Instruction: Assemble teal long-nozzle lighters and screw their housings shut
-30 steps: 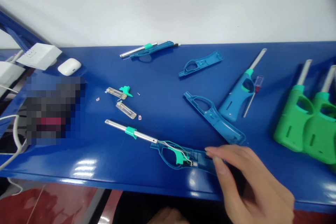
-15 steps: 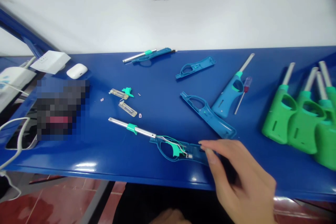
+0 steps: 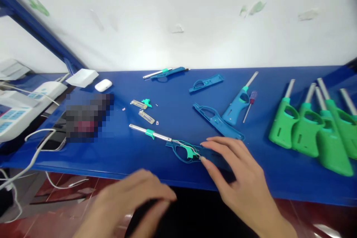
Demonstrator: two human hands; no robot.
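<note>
The right hand [image 3: 241, 176] has opened from its pinch, spread over the shell [image 3: 210, 153]; the left hand [image 3: 132, 193] has risen, blurred, grip unclear

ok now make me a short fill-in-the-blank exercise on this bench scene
1. The hand at the open blue shell is the person's ____ one.
2. In the picture, the whole blue lighter lies to the ____ of the screwdriver.
3. The lighter bodies at the picture's far right are ____ in colour.
4. Of the clear oblong pieces, ____ are visible.

Missing words: right; left; green; two
</note>
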